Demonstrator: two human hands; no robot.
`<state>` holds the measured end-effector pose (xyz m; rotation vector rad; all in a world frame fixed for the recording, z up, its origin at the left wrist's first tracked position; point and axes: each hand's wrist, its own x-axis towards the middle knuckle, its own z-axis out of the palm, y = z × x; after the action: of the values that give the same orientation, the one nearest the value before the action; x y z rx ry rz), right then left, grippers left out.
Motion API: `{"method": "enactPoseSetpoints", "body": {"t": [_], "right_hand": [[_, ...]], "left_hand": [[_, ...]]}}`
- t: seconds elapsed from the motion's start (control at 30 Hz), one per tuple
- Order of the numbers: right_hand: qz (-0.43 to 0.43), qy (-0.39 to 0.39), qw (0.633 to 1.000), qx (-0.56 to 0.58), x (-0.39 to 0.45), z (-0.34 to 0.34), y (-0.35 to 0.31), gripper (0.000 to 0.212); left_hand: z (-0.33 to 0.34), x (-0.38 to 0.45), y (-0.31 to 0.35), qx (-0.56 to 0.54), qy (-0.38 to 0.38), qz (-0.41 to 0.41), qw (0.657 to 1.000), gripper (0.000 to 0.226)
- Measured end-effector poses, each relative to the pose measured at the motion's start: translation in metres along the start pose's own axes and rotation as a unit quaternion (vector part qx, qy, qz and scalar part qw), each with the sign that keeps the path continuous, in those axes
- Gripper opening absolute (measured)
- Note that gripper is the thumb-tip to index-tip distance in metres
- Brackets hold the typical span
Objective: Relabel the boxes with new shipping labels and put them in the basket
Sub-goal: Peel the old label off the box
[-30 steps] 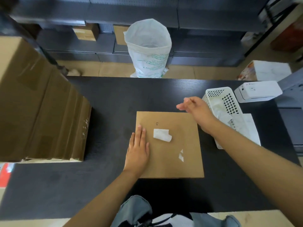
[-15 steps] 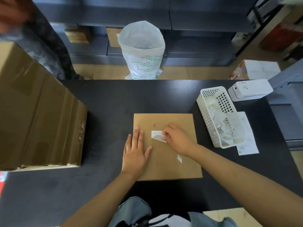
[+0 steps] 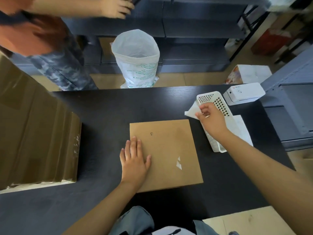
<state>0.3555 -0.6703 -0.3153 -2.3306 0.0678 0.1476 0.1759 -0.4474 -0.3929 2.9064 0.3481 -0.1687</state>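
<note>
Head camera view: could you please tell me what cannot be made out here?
- Contents of the white basket: the right hand and its pinched label scrap cover it.
- Print on the white sack: too small.
- Large carton: cut off by the left edge.
- Second person: blurred, cropped at the top.

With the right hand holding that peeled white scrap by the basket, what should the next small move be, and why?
Probably release the scrap into the white basket. The right hand pinches the white scrap right at the basket's near rim, where similar white pieces seem to lie. The left hand lies flat on the cardboard box, which shows only small label remnants.
</note>
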Motion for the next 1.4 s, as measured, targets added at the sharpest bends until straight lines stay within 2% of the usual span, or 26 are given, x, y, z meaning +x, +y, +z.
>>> {"method": "enactPoseSetpoints", "body": {"t": [0.1, 0.23, 0.37, 0.47, 0.57, 0.63, 0.7, 0.8, 0.87, 0.9, 0.97, 1.07, 1.23, 1.4], "right_hand": [[0.018, 0.042, 0.999, 0.001, -0.010, -0.009, 0.025, 0.020], [0.052, 0.086, 0.995, -0.014, -0.009, -0.042, 0.060, 0.042], [0.033, 0.100, 0.992, -0.069, -0.010, -0.068, 0.097, 0.015], [-0.003, 0.046, 0.992, -0.115, -0.009, -0.073, 0.121, 0.010], [-0.030, -0.064, 0.975, -0.211, -0.004, -0.071, 0.141, 0.013], [-0.024, -0.154, 0.951, -0.267, -0.001, -0.069, 0.149, 0.020], [-0.038, -0.213, 0.918, -0.333, 0.000, -0.070, 0.154, 0.028], [-0.132, -0.240, 0.860, -0.431, 0.005, -0.075, 0.154, 0.031], [-0.160, -0.235, 0.842, -0.459, 0.008, -0.079, 0.150, 0.030], [-0.157, -0.231, 0.845, -0.456, 0.010, -0.079, 0.149, 0.030], [-0.122, -0.208, 0.882, -0.405, 0.008, -0.084, 0.148, 0.030], [-0.099, -0.127, 0.932, -0.325, 0.004, -0.097, 0.151, 0.026], [-0.054, -0.080, 0.952, -0.290, -0.012, -0.132, 0.168, 0.021], [0.043, -0.042, 0.962, -0.265, -0.017, -0.176, 0.213, 0.017]], "left_hand": [[-0.004, 0.007, 0.003, 0.013, 0.000, 0.007, 1.000, 0.055], [-0.013, 0.014, 0.013, 0.042, -0.003, 0.007, 0.999, 0.049], [-0.014, 0.012, 0.035, 0.048, 0.001, 0.010, 0.999, 0.050], [-0.011, 0.007, 0.056, 0.052, -0.026, 0.004, 0.998, 0.050], [-0.009, 0.001, 0.082, 0.035, -0.035, -0.028, 0.998, 0.049], [-0.012, -0.004, 0.102, 0.019, -0.022, -0.051, 0.998, 0.047], [-0.014, -0.005, 0.122, 0.013, -0.015, -0.062, 0.998, 0.046], [-0.016, -0.006, 0.149, 0.014, -0.023, -0.062, 0.998, 0.046], [-0.018, -0.006, 0.164, 0.027, -0.031, -0.046, 0.998, 0.046], [-0.019, -0.005, 0.169, 0.035, -0.031, -0.036, 0.998, 0.046], [-0.020, -0.003, 0.183, 0.043, -0.027, -0.021, 0.998, 0.046], [-0.024, 0.004, 0.204, 0.069, -0.016, 0.015, 0.997, 0.045], [-0.022, 0.022, 0.238, 0.057, -0.019, 0.086, 0.994, 0.045], [-0.016, 0.036, 0.285, 0.054, -0.013, 0.154, 0.986, 0.039]]}}
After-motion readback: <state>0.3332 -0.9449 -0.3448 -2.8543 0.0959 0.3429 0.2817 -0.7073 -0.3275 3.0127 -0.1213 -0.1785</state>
